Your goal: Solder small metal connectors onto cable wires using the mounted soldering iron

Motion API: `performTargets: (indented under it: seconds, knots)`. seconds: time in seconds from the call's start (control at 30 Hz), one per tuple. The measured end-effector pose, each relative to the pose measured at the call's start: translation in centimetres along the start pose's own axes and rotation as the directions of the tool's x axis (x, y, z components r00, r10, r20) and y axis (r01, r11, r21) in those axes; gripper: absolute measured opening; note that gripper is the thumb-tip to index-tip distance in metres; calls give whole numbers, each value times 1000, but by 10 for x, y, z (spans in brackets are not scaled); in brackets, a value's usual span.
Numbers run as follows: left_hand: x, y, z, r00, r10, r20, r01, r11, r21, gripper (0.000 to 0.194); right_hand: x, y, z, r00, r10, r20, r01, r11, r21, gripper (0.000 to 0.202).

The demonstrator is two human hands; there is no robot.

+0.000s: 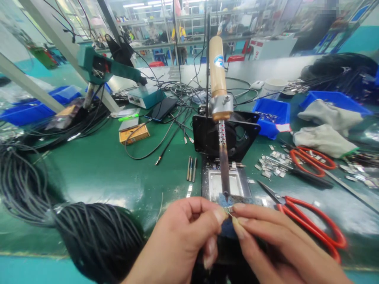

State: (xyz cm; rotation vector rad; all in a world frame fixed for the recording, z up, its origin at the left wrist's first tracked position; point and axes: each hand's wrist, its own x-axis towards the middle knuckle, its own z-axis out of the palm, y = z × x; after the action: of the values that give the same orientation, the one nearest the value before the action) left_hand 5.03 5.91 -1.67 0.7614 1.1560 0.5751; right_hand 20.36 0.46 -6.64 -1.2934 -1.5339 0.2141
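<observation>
My left hand point(186, 228) is closed in a pinch on a small metal connector point(228, 209), just under the tip of a soldering iron point(218, 71). The iron has a wooden handle and is fixed upright in a clamp, pointing down. My right hand point(266, 232) meets the left from the other side, its thumb and fingers pinched on a thin wire point(230, 214) at the connector. Whether the iron's tip touches the connector I cannot tell. Behind the fingertips lies a shallow metal tray point(212, 183), and a black fan point(204, 136) stands behind the iron.
Red-handled scissors point(314, 215) lie close to my right hand, with a second red-handled pair point(299, 161) and loose metal connectors point(271, 165) beyond. A thick bundle of black cables point(97, 232) fills the left front. Blue bins point(271, 112), gloves point(325, 140) and tangled cables stand farther back.
</observation>
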Motion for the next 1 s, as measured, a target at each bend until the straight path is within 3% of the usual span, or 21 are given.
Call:
performTargets:
  seconds: [0.13,0.27,0.4,0.53,0.83,1.0]
  knots:
    - [1,-1,1,1000,-4,-15,4,1000,-17,23,1,3,-1,1000,3,-12,-3,1000,4,14]
    - [2,0,2,1000,-3,-12,2,999,-34,22,2,6,-5,994,-82,66,82,997,-2,15]
    - [3,1,3,1000,-2,-11,2,999,-50,23,2,7,-7,999,-15,45,17,999,-34,13]
    - [3,4,4,1000,-2,-11,1,999,-55,24,5,11,-10,982,-126,138,131,991,-32,16]
    - [5,8,6,1000,-8,-5,7,998,-56,24,2,9,-2,998,-54,6,55,998,-37,14]
    - [4,6,5,1000,1,-13,-2,998,-58,23,4,9,-5,995,-73,74,75,997,-30,16]
